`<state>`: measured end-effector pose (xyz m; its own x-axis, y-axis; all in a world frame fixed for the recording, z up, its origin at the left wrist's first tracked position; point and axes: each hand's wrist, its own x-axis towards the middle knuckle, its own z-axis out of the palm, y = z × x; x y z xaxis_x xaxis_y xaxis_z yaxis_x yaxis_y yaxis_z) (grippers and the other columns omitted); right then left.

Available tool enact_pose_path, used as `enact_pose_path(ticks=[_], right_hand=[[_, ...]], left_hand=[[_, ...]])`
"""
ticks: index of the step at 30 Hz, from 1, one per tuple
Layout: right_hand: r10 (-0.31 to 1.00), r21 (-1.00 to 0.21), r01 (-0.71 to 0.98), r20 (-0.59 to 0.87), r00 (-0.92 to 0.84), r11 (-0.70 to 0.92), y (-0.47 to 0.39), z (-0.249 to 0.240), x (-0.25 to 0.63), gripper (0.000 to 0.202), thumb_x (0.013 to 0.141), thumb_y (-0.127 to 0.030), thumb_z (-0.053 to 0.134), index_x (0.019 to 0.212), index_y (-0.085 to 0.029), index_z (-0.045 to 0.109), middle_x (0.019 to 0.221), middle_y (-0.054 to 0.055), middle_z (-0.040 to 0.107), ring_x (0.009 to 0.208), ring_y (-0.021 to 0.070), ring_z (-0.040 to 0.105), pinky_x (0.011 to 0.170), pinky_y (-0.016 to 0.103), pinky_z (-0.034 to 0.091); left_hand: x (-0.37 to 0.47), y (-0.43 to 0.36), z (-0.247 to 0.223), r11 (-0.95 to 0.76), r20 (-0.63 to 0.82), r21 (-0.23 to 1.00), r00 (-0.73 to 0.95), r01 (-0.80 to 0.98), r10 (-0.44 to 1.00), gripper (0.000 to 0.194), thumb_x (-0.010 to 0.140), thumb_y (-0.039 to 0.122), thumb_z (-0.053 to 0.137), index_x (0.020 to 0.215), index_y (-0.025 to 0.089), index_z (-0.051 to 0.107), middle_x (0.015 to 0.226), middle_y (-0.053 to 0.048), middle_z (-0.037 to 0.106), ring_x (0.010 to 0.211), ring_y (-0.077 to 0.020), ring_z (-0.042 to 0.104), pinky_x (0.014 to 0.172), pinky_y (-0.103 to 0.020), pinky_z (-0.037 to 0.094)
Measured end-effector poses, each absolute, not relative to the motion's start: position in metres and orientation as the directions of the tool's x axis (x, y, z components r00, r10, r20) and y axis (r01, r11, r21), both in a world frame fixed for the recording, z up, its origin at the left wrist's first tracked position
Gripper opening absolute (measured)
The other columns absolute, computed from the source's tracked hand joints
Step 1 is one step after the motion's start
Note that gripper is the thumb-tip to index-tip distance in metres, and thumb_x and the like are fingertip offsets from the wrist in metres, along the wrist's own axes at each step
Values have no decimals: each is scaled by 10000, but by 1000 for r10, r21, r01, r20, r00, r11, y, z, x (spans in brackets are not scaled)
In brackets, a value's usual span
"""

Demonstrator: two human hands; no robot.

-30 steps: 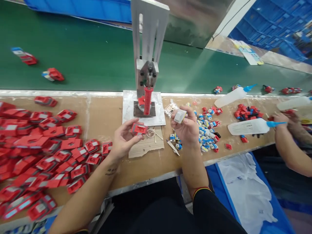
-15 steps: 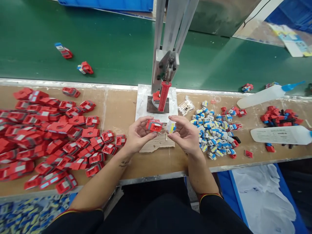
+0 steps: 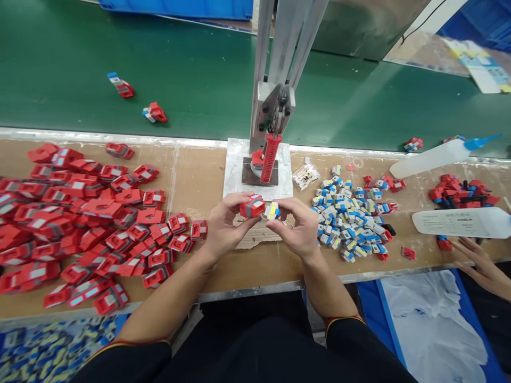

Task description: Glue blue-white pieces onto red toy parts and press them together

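Observation:
My left hand (image 3: 228,223) holds a red and grey plastic part (image 3: 253,206) between thumb and fingers. Close beside it, my right hand (image 3: 297,223) grips a small white, blue and yellow block (image 3: 272,210). A narrow gap separates the two pieces, just in front of a metal base plate (image 3: 232,175). On that plate stands a press with a red handle (image 3: 270,158). Red parts (image 3: 96,207) lie heaped to the left, and small white-blue blocks (image 3: 347,218) are piled to the right.
Cotton swabs (image 3: 305,176) lie right of the press. Two white bottles (image 3: 429,158) (image 3: 459,222) are at the right, near red and black parts (image 3: 459,191). Another person's hand (image 3: 481,266) reaches in at the right edge. Two assembled pieces sit on the green belt (image 3: 191,80).
The red part and the block have been turned in my fingers. Pieces on the green belt at the left have shifted right. Another person's hand has appeared at the right.

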<state>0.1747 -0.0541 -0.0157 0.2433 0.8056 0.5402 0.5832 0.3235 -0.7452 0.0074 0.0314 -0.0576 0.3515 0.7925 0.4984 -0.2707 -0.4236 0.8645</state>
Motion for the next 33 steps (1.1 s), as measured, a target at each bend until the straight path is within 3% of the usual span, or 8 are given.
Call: enact_pose_path(ticks=[5,11,15,20,26,29,33], right_hand=[[828,-778,579,478,292,244,-55,-18,165,351,868,-513,846,1039,-215,776,816,51,769,643,163,643,591,311,574],[818,-782,549,504,278,296,-56,-19,156,312,891,-481,835,1022,-210,754,794,32,765,621,143,639,574,280,559],[786,-763,560,545,290,323,-58,-23,150,322,878,-474,849,1047,-215,758,826,47,779,638,160,663,588,302,585],[710,-688,649,631,312,326,-61,-29,148,385,797,-415,926,1107,-248,770,883,71,805,686,223,723,645,377,651],[727,-518,771,679,107,370,-59,-24,159,408,927,-390,807,1305,-260,730,1079,117,828,880,266,802,786,396,692],[727,-454,790,687,14,413,-58,-18,164,436,978,-272,737,1409,-261,671,1116,116,831,960,272,808,816,392,683],[708,-420,809,706,6,412,-60,-14,165,502,979,-226,727,1466,-283,622,1096,107,832,910,263,806,768,385,676]], left_hand=[[4,29,-65,-625,625,772,317,-116,713,322,871,276,864,1144,227,701,1213,-129,784,1109,-245,797,930,-377,678],[4,18,-70,-834,819,541,161,108,551,351,865,168,838,1170,298,724,1200,-66,808,1020,-234,823,817,-339,702],[4,6,-70,-757,745,649,134,80,653,418,863,205,853,1247,282,707,1264,-106,795,1055,-281,823,809,-369,718],[5,0,-59,-557,635,772,313,-308,707,609,917,369,812,1462,226,580,1425,-251,688,1292,-365,725,955,-442,690],[8,2,-51,-442,516,849,281,-289,809,545,886,336,869,1356,214,620,1333,-186,754,1239,-284,760,975,-345,679],[7,6,-50,-407,497,859,310,-312,811,469,909,265,842,1332,224,644,1316,-162,767,1250,-269,755,964,-325,676],[5,12,-49,-426,530,839,334,-339,779,609,815,369,932,1349,247,666,1339,-148,748,1274,-293,735,999,-362,660]])
